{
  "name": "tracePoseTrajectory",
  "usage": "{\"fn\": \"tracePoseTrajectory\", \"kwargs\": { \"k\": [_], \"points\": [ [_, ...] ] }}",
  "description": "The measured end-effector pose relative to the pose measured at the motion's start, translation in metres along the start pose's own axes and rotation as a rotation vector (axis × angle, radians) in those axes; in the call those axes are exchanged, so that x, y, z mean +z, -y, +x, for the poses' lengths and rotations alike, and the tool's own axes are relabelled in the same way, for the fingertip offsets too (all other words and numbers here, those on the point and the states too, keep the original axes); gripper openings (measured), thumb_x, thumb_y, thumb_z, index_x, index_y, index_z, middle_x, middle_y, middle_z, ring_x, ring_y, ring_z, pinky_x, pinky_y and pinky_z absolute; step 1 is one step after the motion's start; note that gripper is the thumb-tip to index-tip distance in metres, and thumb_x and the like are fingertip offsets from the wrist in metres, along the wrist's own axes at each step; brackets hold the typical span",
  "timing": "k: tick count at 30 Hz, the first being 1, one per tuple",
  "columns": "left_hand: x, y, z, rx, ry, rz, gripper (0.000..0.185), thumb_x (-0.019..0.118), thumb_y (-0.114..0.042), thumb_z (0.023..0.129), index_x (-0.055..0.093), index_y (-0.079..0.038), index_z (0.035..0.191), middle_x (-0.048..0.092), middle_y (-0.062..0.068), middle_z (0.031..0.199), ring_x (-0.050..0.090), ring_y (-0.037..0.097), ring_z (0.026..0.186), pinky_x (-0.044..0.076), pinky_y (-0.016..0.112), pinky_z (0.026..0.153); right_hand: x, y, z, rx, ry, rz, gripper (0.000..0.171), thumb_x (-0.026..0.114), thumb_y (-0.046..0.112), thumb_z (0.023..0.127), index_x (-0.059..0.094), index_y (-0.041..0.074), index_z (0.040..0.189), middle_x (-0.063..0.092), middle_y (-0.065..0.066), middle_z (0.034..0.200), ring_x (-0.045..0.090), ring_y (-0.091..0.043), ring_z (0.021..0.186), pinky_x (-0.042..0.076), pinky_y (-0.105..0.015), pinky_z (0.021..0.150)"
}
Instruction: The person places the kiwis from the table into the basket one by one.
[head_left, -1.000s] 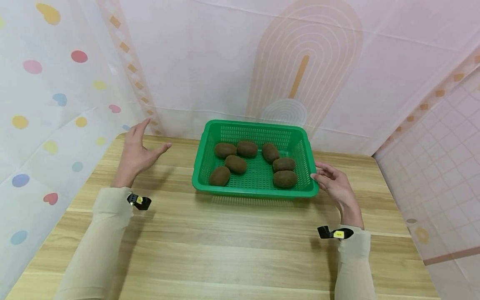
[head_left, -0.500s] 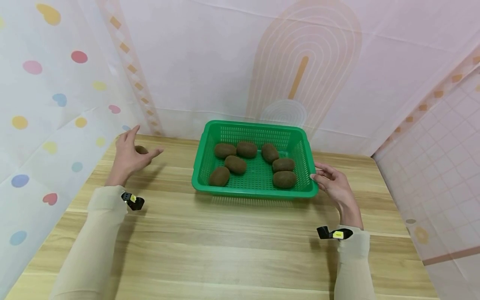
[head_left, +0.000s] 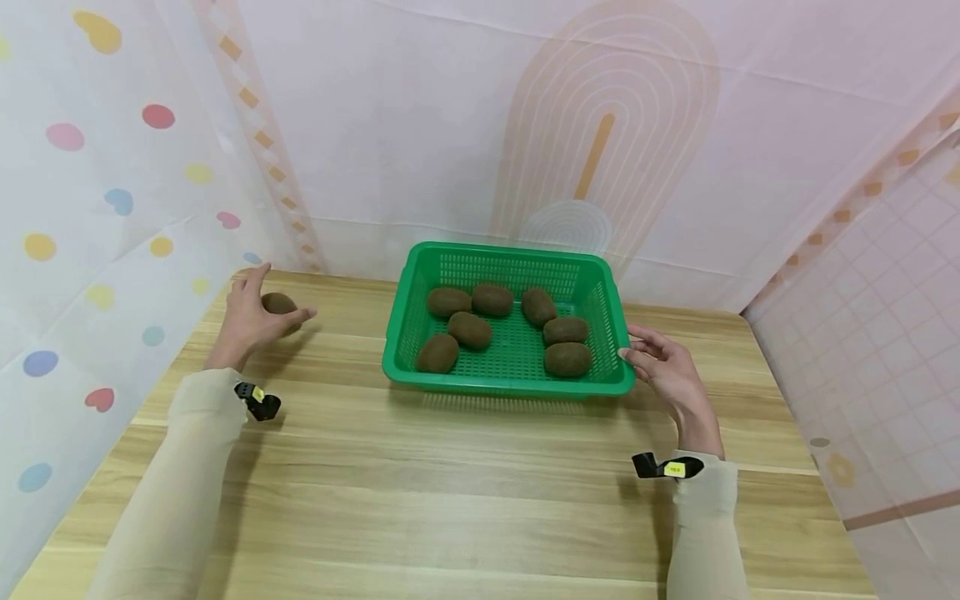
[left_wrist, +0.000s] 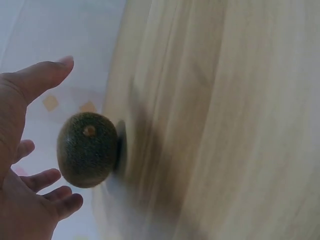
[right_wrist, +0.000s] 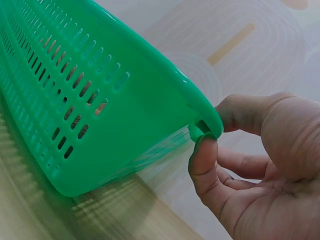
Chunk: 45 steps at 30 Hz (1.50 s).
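A brown kiwi (head_left: 278, 303) lies on the wooden table at the far left. My left hand (head_left: 249, 320) is around it with thumb and fingers spread; in the left wrist view the thumb stands apart from the kiwi (left_wrist: 87, 150) and the fingertips come right up to its lower side. A green plastic basket (head_left: 510, 385) with slotted walls stands at the back middle, with several kiwis (head_left: 470, 330) lying inside. My right hand (head_left: 669, 372) pinches the basket's right rim between thumb and fingers, as the right wrist view shows of the basket wall (right_wrist: 145, 110).
The wooden table (head_left: 450, 492) reaches back to a white patterned cloth (head_left: 420, 125). Similar cloths hang along the left and right sides, the left one close behind the left hand.
My left hand has moved left and down to the single kiwi, which has come into sight from behind the hand. The right hand keeps its hold on the basket rim.
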<state>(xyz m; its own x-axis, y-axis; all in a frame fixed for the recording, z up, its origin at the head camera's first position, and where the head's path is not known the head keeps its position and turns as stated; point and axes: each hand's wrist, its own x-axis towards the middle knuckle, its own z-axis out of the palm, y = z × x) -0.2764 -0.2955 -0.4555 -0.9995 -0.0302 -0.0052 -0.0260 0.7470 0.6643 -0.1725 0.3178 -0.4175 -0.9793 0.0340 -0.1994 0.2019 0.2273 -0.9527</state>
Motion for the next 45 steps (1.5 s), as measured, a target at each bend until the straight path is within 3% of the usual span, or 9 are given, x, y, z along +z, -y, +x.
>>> {"fn": "tracePoseTrajectory", "kwargs": {
  "k": [8,15,21,31,38,45],
  "points": [
    [0.005,0.014,0.003,-0.044,0.021,-0.043,0.118,0.079,-0.051,0.087,0.001,-0.007,0.166,0.016,0.043,0.159,0.033,0.061,0.135,0.035,0.074,0.108,0.000,0.001,0.000,0.014,0.000,-0.010,0.058,0.064,0.017,0.102,0.043,0.007,0.156,0.059,0.005,0.111,0.063,-0.001,0.095,0.055,-0.017,0.082],
    [0.007,0.020,0.002,-0.073,0.031,-0.032,0.102,0.074,-0.043,0.093,0.014,0.000,0.163,0.021,0.042,0.157,0.033,0.062,0.135,0.035,0.074,0.108,0.000,0.002,0.001,0.014,-0.001,-0.010,0.058,0.064,0.018,0.102,0.044,0.008,0.155,0.059,0.004,0.112,0.063,-0.001,0.097,0.056,-0.017,0.084],
    [0.009,0.019,0.000,-0.095,0.006,-0.046,0.098,0.074,-0.043,0.093,0.020,-0.002,0.163,0.027,0.039,0.158,0.036,0.061,0.135,0.038,0.074,0.106,0.000,0.001,0.001,0.014,-0.001,0.002,0.058,0.064,0.017,0.102,0.044,0.007,0.155,0.060,0.005,0.109,0.063,-0.001,0.095,0.056,-0.016,0.083],
    [0.013,0.009,-0.004,-0.111,-0.038,-0.114,0.095,0.076,-0.045,0.092,0.026,-0.005,0.162,0.034,0.039,0.155,0.045,0.057,0.131,0.045,0.068,0.104,-0.001,-0.001,-0.001,0.022,0.000,-0.001,0.058,0.064,0.018,0.102,0.043,0.009,0.156,0.058,0.005,0.111,0.062,-0.001,0.096,0.055,-0.016,0.083],
    [0.016,-0.009,-0.012,-0.054,-0.091,-0.147,0.090,0.079,-0.042,0.090,0.034,-0.007,0.160,0.042,0.032,0.154,0.050,0.048,0.128,0.050,0.057,0.100,0.001,0.000,-0.002,0.020,0.001,0.004,0.058,0.063,0.019,0.103,0.043,0.009,0.156,0.057,0.005,0.112,0.061,-0.002,0.096,0.055,-0.016,0.083],
    [0.018,-0.030,-0.018,0.017,-0.132,-0.162,0.085,0.080,-0.040,0.089,0.040,-0.008,0.157,0.046,0.027,0.153,0.051,0.046,0.128,0.050,0.055,0.099,0.000,0.000,-0.003,0.022,-0.003,0.003,0.058,0.064,0.019,0.103,0.043,0.009,0.156,0.057,0.004,0.113,0.061,-0.002,0.097,0.056,-0.016,0.084]
  ]
}}
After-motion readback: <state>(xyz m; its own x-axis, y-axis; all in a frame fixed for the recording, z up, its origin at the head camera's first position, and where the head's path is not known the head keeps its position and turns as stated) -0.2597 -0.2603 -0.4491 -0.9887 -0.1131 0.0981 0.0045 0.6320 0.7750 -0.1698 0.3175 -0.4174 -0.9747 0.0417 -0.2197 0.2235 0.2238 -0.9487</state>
